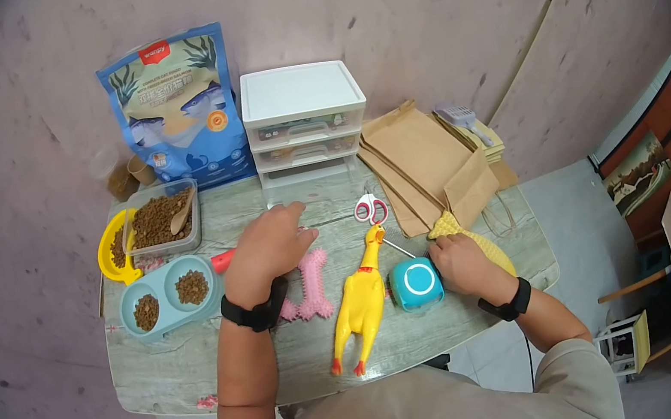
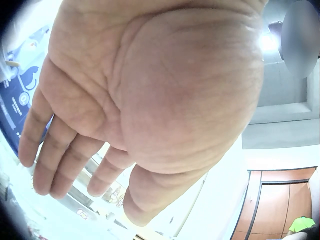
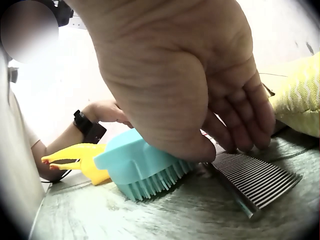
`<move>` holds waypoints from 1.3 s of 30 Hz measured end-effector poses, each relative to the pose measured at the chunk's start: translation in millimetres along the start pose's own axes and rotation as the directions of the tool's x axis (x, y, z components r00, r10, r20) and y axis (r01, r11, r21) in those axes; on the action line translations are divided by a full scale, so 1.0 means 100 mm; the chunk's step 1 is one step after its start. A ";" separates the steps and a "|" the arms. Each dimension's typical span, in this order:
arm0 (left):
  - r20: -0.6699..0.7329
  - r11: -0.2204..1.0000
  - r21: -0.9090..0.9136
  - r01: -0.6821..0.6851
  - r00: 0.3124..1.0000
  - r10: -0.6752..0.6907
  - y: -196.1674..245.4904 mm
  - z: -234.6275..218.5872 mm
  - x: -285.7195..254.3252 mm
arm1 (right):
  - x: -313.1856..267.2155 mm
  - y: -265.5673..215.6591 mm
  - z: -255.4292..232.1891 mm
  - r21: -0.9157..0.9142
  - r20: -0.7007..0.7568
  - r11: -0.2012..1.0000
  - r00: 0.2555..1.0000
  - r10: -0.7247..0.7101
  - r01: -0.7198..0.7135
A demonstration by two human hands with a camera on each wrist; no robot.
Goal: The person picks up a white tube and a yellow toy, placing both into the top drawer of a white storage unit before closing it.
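Note:
My right hand (image 1: 460, 264) bends down at the right of the table, beside the teal silicone brush (image 1: 416, 283) and the yellow fabric toy (image 1: 489, 249). In the right wrist view its thumb and fingertips pinch one end of a metal comb (image 3: 257, 182), close over the tabletop. The brush stands bristles down left of the comb. My left hand (image 1: 271, 243) hovers with loosely straight fingers and a bare palm, between a red object (image 1: 223, 261) and the pink bone toy (image 1: 313, 284). A yellow rubber chicken (image 1: 360, 301) lies between my hands, below the scissors (image 1: 371, 209).
On the left are a blue double bowl (image 1: 160, 301), a yellow bowl (image 1: 109, 252) and a kibble tub (image 1: 197, 221) with a wooden scoop. Behind stand a cat food bag (image 1: 183, 145) and white drawers (image 1: 301, 93). Brown paper bags (image 1: 415, 159) lie at the back right.

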State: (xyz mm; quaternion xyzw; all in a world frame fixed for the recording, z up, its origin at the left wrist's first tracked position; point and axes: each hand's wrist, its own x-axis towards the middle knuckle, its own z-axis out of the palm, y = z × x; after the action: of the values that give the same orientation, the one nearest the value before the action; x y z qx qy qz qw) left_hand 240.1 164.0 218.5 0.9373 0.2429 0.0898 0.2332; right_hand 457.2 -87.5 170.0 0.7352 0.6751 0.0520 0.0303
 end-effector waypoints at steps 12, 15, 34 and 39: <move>0.118 0.997 -0.015 -0.076 0.990 0.077 0.24 0.20 0.04 | -0.02 -0.09 -0.01 -0.007 0.092 1.000 0.996 -0.021 0.022; 0.101 0.997 -0.002 -0.071 0.992 0.071 0.23 0.18 0.02 | 0.03 -0.10 0.01 -0.078 0.106 0.997 0.994 -0.003 0.011; -0.521 0.820 -0.511 -0.258 0.852 -0.056 0.30 -0.09 0.05 | 0.91 -0.35 -0.73 0.810 -0.201 0.585 0.954 0.221 0.036; -0.547 0.709 -0.620 -0.336 0.833 -0.084 0.25 -0.07 0.07 | 1.06 -0.45 -0.81 0.870 -0.215 0.484 0.953 0.214 0.088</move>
State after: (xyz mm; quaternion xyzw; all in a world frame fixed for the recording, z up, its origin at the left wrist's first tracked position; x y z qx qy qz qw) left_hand 254.4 150.3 236.7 0.7305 0.1788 0.4495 0.4820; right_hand 412.1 19.4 248.7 0.6565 0.5764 -0.1870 -0.4493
